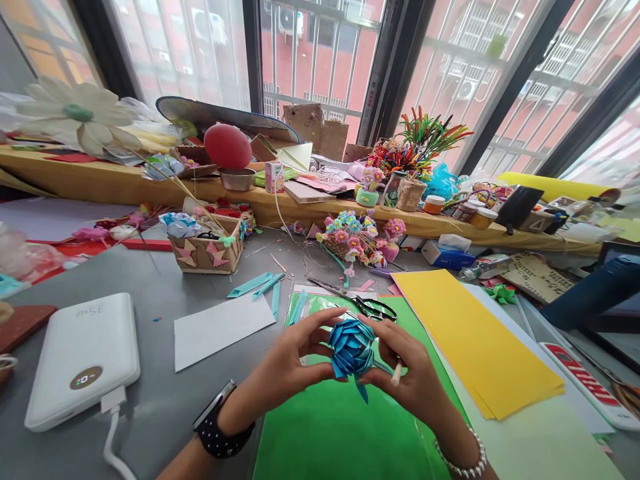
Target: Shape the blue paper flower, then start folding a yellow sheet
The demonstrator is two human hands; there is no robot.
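Note:
A blue folded-paper flower (351, 347) is held between my two hands, above a green sheet (345, 433). My left hand (305, 347) curves round the flower's left side, thumb below and fingers above. On the other side, my right hand (405, 357) grips the flower near its stem, and a pale stick end (397, 372) pokes out between thumb and fingers. Just beyond the flower lie black-handled scissors (373, 307). Several turquoise paper strips (257, 285) and a white paper piece (225, 331) rest to the left of the green sheet.
Yellow paper sheets (475, 340) lie at the right. A white power bank (85, 360) with a cable stands on the left. Behind are a cardboard basket (210, 253), a bunch of small craft flowers (353, 233), a blue tissue pack (447, 253) and a cluttered ledge (280, 207).

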